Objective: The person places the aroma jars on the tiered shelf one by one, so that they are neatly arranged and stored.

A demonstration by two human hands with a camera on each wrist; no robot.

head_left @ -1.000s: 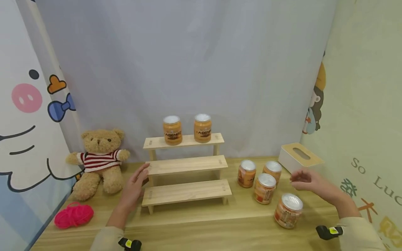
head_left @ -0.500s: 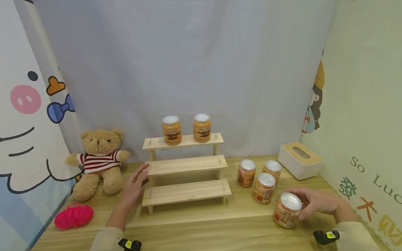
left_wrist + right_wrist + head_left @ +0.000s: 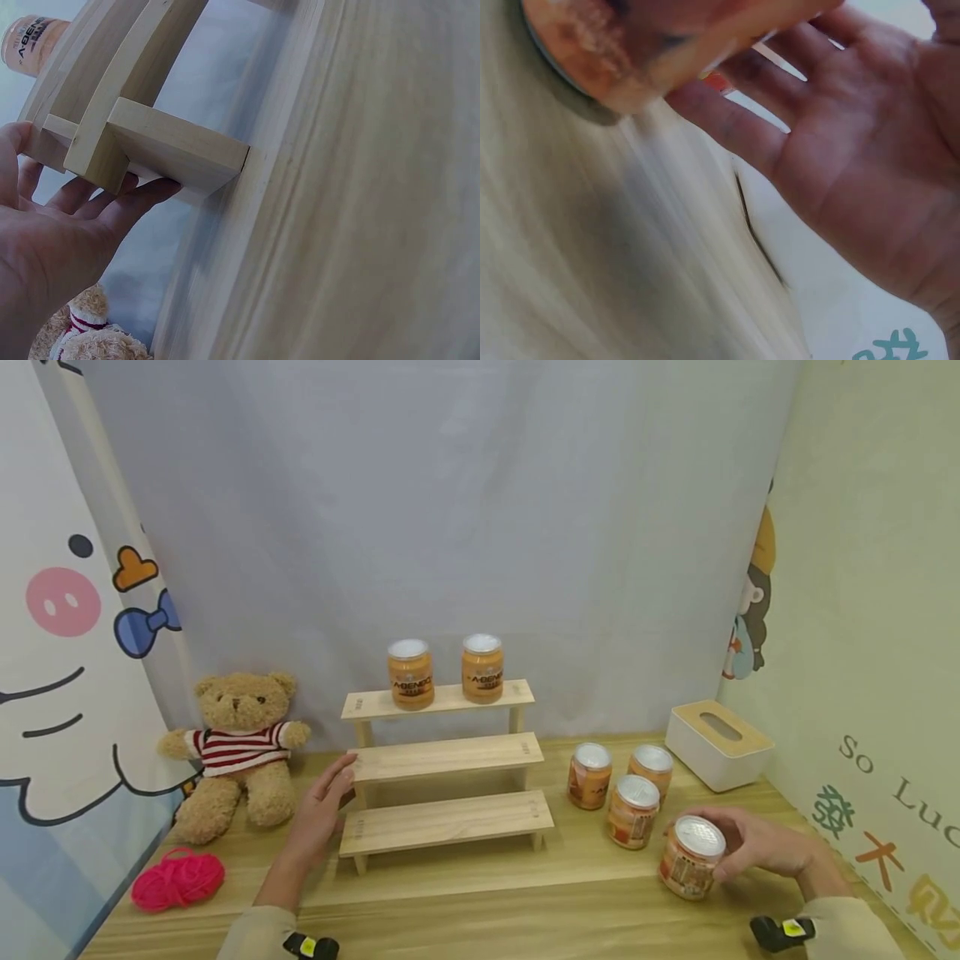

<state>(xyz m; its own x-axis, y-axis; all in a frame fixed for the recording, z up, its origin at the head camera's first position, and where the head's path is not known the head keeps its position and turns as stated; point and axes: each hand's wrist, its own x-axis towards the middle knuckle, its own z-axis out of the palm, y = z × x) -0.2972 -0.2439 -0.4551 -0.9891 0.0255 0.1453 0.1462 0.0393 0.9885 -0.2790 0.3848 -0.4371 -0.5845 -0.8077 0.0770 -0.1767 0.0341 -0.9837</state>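
Nearby, silver-topped orange jar (image 3: 687,870), right hand (image 3: 767,845) gripping, contents unclear

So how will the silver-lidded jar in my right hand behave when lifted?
The silver-lidded jar keeps a crisp cylindrical shape, so it's probably stiff. Its smooth, shiny side might slip a little. Being round, it could roll if knocked over.

Plain grey curtain (image 3: 465,518) behind, white-and-blue cartoon panel (image 3: 67,652) at left, pale green lettered wall (image 3: 873,635) at right, wood-grain worktop (image 3: 480,918)
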